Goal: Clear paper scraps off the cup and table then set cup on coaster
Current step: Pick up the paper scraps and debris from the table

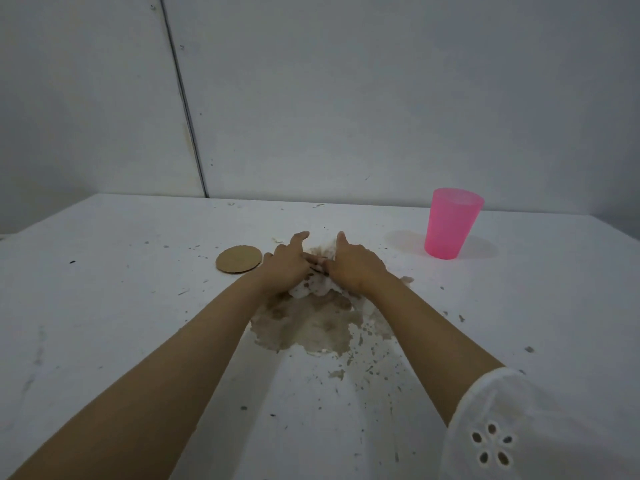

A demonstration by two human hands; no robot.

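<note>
A pink plastic cup (452, 223) stands upright at the far right of the white table (104, 306). A round brown coaster (239, 259) lies flat to the left of my hands. My left hand (287, 265) and my right hand (356, 268) are side by side in the middle of the table, fingers cupped over a small heap of white paper scraps (311, 289). The scraps show only in the gap between and below the hands; most of the heap is hidden under them.
A worn brown patch (311, 330) in the table's surface lies just in front of the hands. Small flecks and bits (318, 205) are scattered over the table, some near the back edge. A grey wall (346, 98) rises directly behind the table.
</note>
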